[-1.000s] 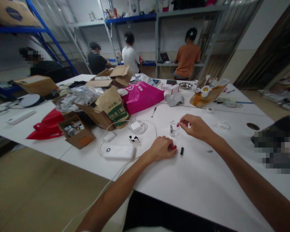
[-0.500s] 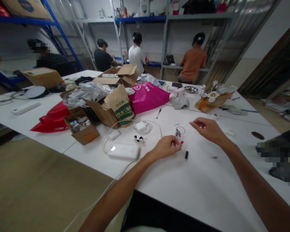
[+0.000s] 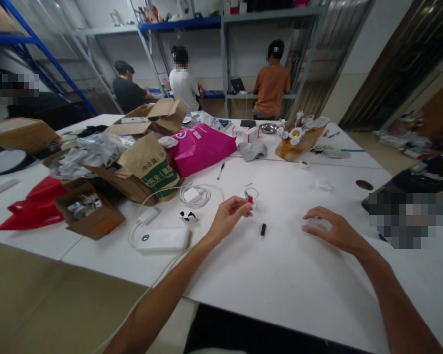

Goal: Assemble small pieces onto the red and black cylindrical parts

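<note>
Head view: the left hand, grip pinched on a red piece, now moves up to the clear cup, partly hiding it; the right hand drops nearer, grip spread. A black stick lies between them on the surface, white case left.

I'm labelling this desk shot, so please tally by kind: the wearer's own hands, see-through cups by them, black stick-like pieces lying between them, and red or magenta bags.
Own hands: 2 (left hand, right hand)
See-through cups: 1 (clear cup)
Black pieces: 1 (black stick)
Red or magenta bags: 2 (red bag, magenta bag)
Total: 6
</note>
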A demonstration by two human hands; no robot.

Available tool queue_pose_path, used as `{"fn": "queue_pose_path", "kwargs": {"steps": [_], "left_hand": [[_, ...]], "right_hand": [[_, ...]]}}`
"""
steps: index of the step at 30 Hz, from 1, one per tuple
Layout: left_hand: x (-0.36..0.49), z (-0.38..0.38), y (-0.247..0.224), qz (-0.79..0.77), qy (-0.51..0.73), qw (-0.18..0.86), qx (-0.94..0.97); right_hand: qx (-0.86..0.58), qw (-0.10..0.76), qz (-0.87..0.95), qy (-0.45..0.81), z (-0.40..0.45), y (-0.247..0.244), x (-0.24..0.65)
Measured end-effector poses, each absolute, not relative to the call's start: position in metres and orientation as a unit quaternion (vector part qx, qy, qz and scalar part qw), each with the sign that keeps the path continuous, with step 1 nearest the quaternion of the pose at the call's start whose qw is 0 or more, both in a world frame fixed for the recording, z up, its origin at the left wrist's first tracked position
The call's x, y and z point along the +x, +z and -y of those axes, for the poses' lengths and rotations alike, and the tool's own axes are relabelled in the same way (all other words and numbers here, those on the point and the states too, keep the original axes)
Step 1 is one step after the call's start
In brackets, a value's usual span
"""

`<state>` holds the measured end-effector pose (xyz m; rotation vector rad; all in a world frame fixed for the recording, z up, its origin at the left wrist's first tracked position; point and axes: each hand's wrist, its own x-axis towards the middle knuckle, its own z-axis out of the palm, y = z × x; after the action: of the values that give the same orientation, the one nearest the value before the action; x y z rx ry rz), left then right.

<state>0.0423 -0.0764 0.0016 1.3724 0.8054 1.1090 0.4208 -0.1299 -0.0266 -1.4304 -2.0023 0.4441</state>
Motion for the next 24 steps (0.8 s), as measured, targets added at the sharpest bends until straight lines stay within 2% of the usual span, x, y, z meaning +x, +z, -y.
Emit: {"fn": "queue_pose_path", "kwargs": {"steps": [7,14,18,24], "left_hand": [[0.042,0.076,-0.002,-0.357,0.458,0.588,0.564],[0.044,0.082,0.003,-0.361,0.466,0.582,0.559],[0.044,0.082,0.003,-0.363,0.475,0.575,0.559],[0.039,0.077,-0.003,-0.358,0.490,0.491,0.626]], "right_hand": [[-0.512,0.300,0.783,0.183,0.127,-0.034,0.417],[-0.505,0.436,0.725,0.172,0.124,-0.007,0.373],[-0.470,0.468,0.721,0.200,0.112,0.013,0.339],[-0.451,0.535,0.671,0.245,0.104,-0.001,0.308]]}}
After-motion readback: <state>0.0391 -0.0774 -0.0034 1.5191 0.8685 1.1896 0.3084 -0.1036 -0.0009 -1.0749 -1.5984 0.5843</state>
